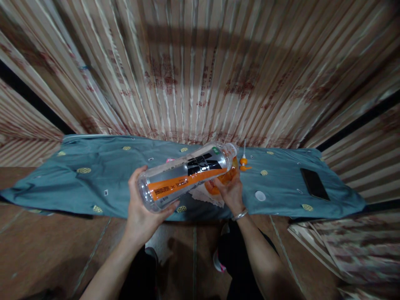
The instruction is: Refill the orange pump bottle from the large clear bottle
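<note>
My left hand is wrapped round the base of a large clear plastic bottle with an orange, black and silver label. That bottle is tilted, its neck pointing right and lying over an orange translucent bottle. My right hand grips the orange bottle, which is partly hidden behind the clear one. Whether liquid runs between them I cannot tell. Just right of the orange bottle lies an orange pump head with a thin tube. A crumpled white tissue lies below the clear bottle.
A green cloth with yellow pineapple prints covers the low table. On it are a round white disc and a black phone to the right. A pleated curtain hangs behind; black poles flank the table.
</note>
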`<action>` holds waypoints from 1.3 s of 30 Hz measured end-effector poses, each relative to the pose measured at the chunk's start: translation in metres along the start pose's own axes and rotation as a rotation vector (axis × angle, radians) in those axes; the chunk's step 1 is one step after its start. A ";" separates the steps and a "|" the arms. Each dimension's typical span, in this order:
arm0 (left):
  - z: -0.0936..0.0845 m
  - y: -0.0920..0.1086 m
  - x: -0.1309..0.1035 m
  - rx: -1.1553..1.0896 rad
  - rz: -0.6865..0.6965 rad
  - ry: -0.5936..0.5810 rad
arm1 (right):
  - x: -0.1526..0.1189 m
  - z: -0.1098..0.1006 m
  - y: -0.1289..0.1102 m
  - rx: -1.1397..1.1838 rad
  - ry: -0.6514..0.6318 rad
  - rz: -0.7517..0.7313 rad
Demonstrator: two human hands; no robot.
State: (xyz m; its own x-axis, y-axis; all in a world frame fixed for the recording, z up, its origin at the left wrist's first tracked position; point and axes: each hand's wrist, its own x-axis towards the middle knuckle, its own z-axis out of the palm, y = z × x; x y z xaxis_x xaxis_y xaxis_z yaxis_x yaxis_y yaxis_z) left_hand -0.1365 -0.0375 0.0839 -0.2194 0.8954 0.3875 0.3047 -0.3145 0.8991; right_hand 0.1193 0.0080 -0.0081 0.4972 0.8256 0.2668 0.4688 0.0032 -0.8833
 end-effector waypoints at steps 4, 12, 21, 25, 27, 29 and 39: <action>-0.001 -0.002 0.000 -0.008 0.016 -0.007 | 0.000 0.000 0.000 -0.001 0.014 0.003; 0.000 -0.005 0.001 0.006 0.059 0.002 | 0.000 -0.002 -0.005 0.012 -0.004 -0.016; 0.000 -0.005 0.000 -0.003 0.046 0.006 | 0.000 -0.001 -0.004 0.038 0.012 -0.029; 0.000 -0.005 0.000 0.012 0.059 0.010 | 0.000 0.000 -0.002 0.035 0.015 -0.055; 0.000 -0.005 0.000 0.018 0.064 0.002 | 0.000 0.000 -0.002 0.026 0.020 -0.059; 0.000 -0.005 0.000 0.020 0.068 0.002 | 0.000 0.000 -0.001 0.016 0.026 -0.046; -0.001 -0.003 0.001 0.022 0.052 -0.001 | 0.001 0.000 -0.001 0.048 0.002 -0.040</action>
State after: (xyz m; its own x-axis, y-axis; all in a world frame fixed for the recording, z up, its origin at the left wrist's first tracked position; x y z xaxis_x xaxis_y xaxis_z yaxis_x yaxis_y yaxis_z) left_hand -0.1382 -0.0362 0.0814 -0.2022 0.8781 0.4335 0.3360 -0.3536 0.8730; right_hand 0.1194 0.0089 -0.0072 0.4805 0.8230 0.3030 0.4526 0.0632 -0.8895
